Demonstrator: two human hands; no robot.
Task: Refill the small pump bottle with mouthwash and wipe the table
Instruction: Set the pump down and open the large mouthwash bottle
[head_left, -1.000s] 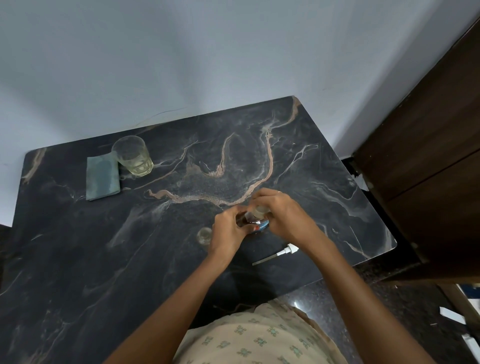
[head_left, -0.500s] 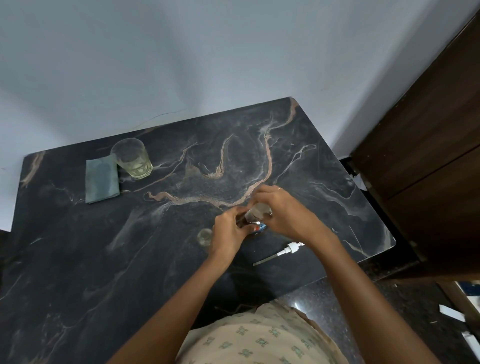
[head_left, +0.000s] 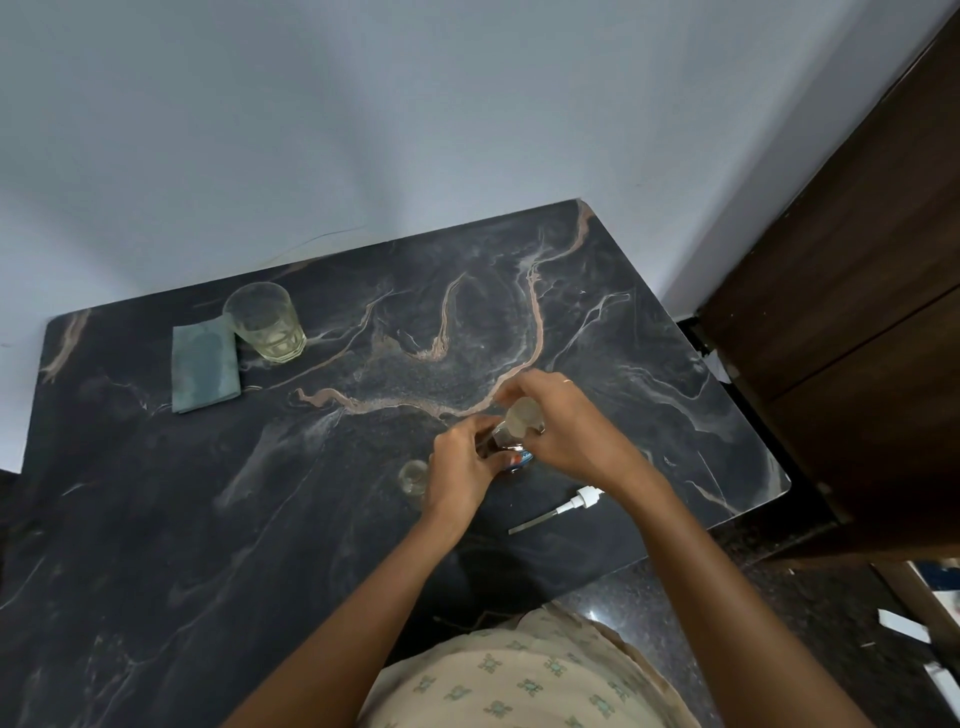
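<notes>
A dark mouthwash bottle (head_left: 506, 446) with a red and blue label stands near the table's front right. My left hand (head_left: 462, 467) grips its body from the left. My right hand (head_left: 563, 426) pinches the translucent cap (head_left: 522, 415) at the bottle's top. Just left of my left hand stands the small clear pump bottle (head_left: 413, 475), open and without its pump. The white pump head with its thin tube (head_left: 569, 506) lies flat on the table below my right wrist. A folded grey-green cloth (head_left: 205, 364) lies at the far left.
A clear drinking glass (head_left: 265, 322) with a little pale liquid stands beside the cloth. The black marble table (head_left: 156, 519) meets a white wall at the back. A dark wooden cabinet (head_left: 857, 338) stands close on the right.
My right hand has shifted a little on the cap, which now sits slightly higher and more exposed. My left hand keeps its hold on the bottle.
</notes>
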